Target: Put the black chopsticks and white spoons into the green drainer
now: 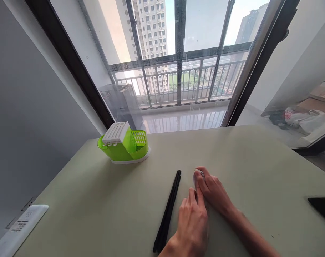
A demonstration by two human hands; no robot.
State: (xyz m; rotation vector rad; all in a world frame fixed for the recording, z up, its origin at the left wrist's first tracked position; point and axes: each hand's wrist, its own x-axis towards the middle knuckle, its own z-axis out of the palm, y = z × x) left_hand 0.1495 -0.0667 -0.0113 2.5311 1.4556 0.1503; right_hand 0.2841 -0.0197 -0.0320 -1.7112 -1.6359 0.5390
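Note:
My right hand [213, 188] is closed around a small rounded, pale silvery thing [202, 174] with layered edges, perhaps stacked spoon bowls. Most of it is hidden by the fingers. Just below, my left hand [192, 218] has its fingers bent and pressed against the lower part of the same thing, touching my right hand. To the left of both hands, a bundle of black chopsticks [168, 210] lies on the table, pointing away from me.
A bright green utensil caddy [119, 151] with a white slotted top stands at the table's [245, 157] back left. A white power strip [24, 228] lies at the left edge, and a dark pointed object [323, 207] at the right. Behind the table is a glass door.

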